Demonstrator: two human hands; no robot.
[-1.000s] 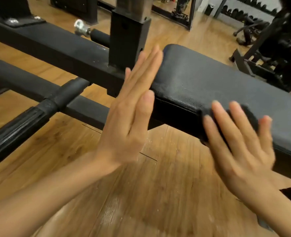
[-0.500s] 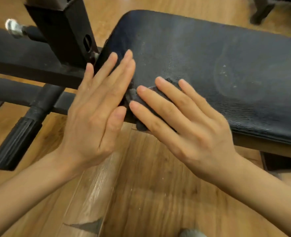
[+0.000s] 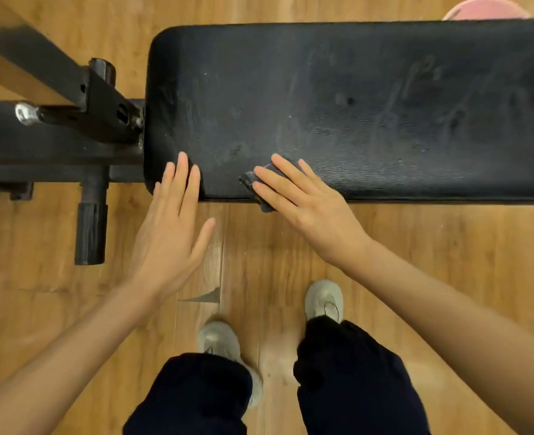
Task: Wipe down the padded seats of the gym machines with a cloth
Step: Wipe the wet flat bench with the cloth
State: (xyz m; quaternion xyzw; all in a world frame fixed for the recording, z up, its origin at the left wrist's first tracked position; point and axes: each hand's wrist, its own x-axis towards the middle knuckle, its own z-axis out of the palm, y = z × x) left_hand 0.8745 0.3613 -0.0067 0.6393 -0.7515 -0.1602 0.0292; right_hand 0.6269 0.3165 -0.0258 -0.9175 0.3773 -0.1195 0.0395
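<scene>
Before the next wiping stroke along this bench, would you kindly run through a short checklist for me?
1. Cloth under right hand: ok, flat fingers press it on the pad's near edge.
2. Cloth fully on the pad: not ok, a corner hangs over the edge.
3. Left hand out of the stroke's way: ok, its fingertips lie over the pad's near left corner.
4. Path to the right free: ok, only smears show.
5. Cloth damp: cannot tell.
6. Footing: ok, both shoes on the wooden floor.

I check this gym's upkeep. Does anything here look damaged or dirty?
Yes: the wooden floor has a dark chipped sliver near the left shoe, and the padded seat shows pale smears and specks.
</scene>
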